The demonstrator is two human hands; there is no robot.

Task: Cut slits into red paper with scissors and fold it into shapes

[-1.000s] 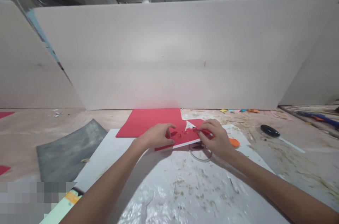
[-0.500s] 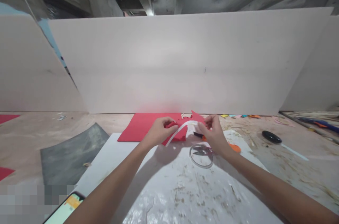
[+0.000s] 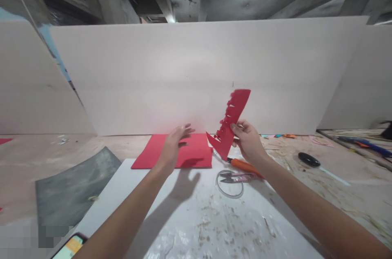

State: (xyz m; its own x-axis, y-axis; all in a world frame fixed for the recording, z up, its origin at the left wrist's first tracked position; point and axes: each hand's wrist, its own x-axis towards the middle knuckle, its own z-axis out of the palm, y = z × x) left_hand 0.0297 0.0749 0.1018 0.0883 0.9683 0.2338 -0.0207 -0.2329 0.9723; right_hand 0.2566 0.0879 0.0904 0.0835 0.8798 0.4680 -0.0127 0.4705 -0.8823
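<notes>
Between the thumb and fingers of my right hand (image 3: 248,138) is a red cut-out piece (image 3: 232,118), raised upright, with a row of notches along its left edge. My left hand (image 3: 176,147) hovers over the flat red sheet (image 3: 196,151), fingers apart and nothing in them. Below my right hand lie an orange-handled tool (image 3: 243,166), small pink-handled snips (image 3: 237,177) and a clear ring (image 3: 229,195), all on the white board (image 3: 183,226).
A dark grey sheet (image 3: 76,183) lies at the left, near a phone (image 3: 72,246). To the right is a black oval object (image 3: 309,159) with a pale strip. A tall white panel (image 3: 153,75) stands behind the worktop.
My right hand has lifted the red piece upright. My left hand has let go of it and moved left, its fingers opening. The white strip seen over the piece before no longer shows there.
</notes>
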